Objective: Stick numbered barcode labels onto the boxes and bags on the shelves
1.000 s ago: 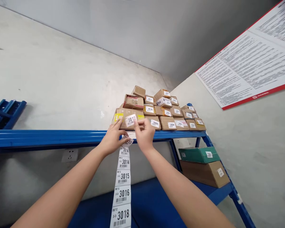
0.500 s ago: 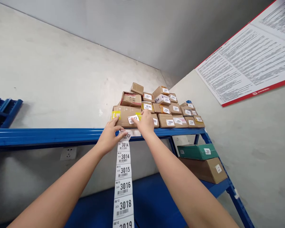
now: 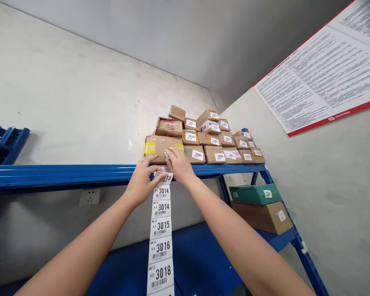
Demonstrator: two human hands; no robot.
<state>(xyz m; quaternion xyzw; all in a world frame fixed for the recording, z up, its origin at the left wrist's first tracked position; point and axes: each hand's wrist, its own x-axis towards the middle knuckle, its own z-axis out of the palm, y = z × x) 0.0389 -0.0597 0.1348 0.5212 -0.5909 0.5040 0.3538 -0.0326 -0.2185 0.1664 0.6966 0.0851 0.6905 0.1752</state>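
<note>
My left hand (image 3: 143, 176) pinches the upper end of a long strip of white number labels (image 3: 162, 228), which hangs down in front of me with 3013 at the top. Some of its fingertips reach up near the lower edge of a wide cardboard box (image 3: 160, 144) with yellow tape at both sides. On the front of that box, my right hand (image 3: 179, 165) lays its extended fingers over a white label (image 3: 167, 154); only a corner of the label shows. The box stands at the left end of the stack, on the blue shelf (image 3: 64, 174).
Stacked boxes to the right carry labels, among them a box marked 3009 (image 3: 195, 153). A green box (image 3: 255, 194) and a brown box (image 3: 265, 216) sit on a lower shelf. A wall socket (image 3: 90, 197) and a red-edged notice board (image 3: 327, 78) are on the walls.
My right hand has moved slightly left and down, its fingers now covering the label marked 12. The 3009 label has come into full sight. My left hand still holds the strip.
</note>
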